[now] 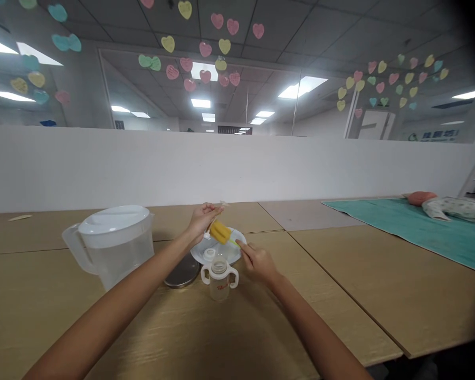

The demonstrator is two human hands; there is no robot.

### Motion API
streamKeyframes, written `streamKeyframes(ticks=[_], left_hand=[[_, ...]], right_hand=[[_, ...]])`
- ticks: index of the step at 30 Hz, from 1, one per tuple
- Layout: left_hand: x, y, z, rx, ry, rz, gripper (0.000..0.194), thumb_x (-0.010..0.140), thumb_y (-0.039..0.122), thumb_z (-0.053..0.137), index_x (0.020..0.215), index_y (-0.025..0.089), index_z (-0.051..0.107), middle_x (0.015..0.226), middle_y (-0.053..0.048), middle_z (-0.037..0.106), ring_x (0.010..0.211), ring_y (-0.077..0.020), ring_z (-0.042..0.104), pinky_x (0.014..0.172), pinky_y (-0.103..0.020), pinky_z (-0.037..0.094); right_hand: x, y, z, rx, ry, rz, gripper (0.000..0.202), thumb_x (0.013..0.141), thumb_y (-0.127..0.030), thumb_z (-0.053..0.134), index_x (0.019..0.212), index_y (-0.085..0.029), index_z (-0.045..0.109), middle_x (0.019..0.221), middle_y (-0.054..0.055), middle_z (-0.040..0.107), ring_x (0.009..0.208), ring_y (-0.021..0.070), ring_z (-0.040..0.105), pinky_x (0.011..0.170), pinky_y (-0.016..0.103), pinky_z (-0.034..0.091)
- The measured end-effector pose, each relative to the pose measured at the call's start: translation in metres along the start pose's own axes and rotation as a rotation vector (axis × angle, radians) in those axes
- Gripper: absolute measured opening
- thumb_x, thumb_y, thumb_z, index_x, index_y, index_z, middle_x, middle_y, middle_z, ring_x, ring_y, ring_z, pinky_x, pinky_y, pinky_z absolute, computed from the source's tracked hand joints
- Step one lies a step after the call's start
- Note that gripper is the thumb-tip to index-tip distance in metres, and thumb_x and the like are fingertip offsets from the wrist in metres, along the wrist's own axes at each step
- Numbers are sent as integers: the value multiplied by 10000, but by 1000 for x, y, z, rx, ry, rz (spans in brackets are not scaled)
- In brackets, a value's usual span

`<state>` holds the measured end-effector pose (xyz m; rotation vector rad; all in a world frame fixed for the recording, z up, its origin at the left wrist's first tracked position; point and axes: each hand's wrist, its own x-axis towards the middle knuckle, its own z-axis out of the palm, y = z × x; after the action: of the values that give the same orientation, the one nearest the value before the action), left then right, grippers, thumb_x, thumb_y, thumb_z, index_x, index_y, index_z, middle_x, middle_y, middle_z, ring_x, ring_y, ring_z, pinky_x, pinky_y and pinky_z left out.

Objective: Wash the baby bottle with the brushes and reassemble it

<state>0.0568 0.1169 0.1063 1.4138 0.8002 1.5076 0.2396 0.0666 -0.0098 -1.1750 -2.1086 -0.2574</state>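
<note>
Over a white bowl (237, 253), my right hand (260, 261) is closed around the thin green handle of a yellow sponge bottle brush (220, 231). The brush head points up and left, close to my left hand (203, 220). That hand's fingers are bent together, with a small translucent piece (224, 203) at their tips that I cannot identify. Below the brush, a clear baby bottle (219, 282) with two white side handles stands upright and uncapped on the table. A small white bottle part (209, 254) shows at the bowl, behind the bottle.
A lidded clear plastic pitcher (116, 245) stands left of my left forearm. Beside the bowl lies a round dark metal disc (182, 272), partly behind that forearm. A doll in patterned clothes (459, 207) lies on a green towel (411, 221) at right. A white wall (162, 163) bounds the table's back.
</note>
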Motion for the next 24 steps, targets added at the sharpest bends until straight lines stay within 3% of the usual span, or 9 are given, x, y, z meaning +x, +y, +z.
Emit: streamKeyframes(ticks=[3, 8, 12, 18, 24], left_hand=[[0, 0, -3, 20, 26, -1, 414, 518, 364, 781, 708, 170, 469, 712, -1, 640, 711, -121, 590, 681, -233, 411], [-5, 3, -7, 41, 0, -7, 411, 513, 352, 788, 714, 177, 475, 675, 17, 624, 633, -120, 583, 607, -230, 415], [-8, 7, -3, 47, -44, 7, 401, 504, 321, 797, 718, 177, 490, 733, -5, 647, 703, -144, 614, 656, -248, 444], [-4, 11, 0, 44, 83, 47, 446, 495, 300, 801, 803, 161, 509, 743, -37, 664, 719, -157, 636, 705, -286, 480], [-10, 24, -18, 125, 132, 101, 486, 517, 330, 784, 875, 176, 493, 739, -31, 669, 627, -148, 624, 616, -298, 507]], right_hand=[[-1, -1, 0, -28, -29, -37, 409, 897, -248, 342, 1279, -232, 487, 844, 80, 641, 698, 145, 585, 640, 204, 427], [1, -4, -4, 10, 99, 116, 414, 911, -293, 309, 1284, -238, 482, 840, 70, 638, 682, 148, 583, 605, 210, 424], [1, -7, -5, 54, 102, 136, 410, 909, -298, 318, 1282, -249, 482, 839, 63, 638, 675, 140, 573, 608, 206, 419], [-1, -7, -2, -14, 32, -13, 405, 905, -260, 329, 1275, -243, 494, 812, 68, 629, 693, 134, 571, 628, 192, 404], [0, 0, -8, -26, 121, 83, 398, 888, -252, 346, 1237, -239, 536, 769, 61, 626, 621, 127, 553, 575, 196, 389]])
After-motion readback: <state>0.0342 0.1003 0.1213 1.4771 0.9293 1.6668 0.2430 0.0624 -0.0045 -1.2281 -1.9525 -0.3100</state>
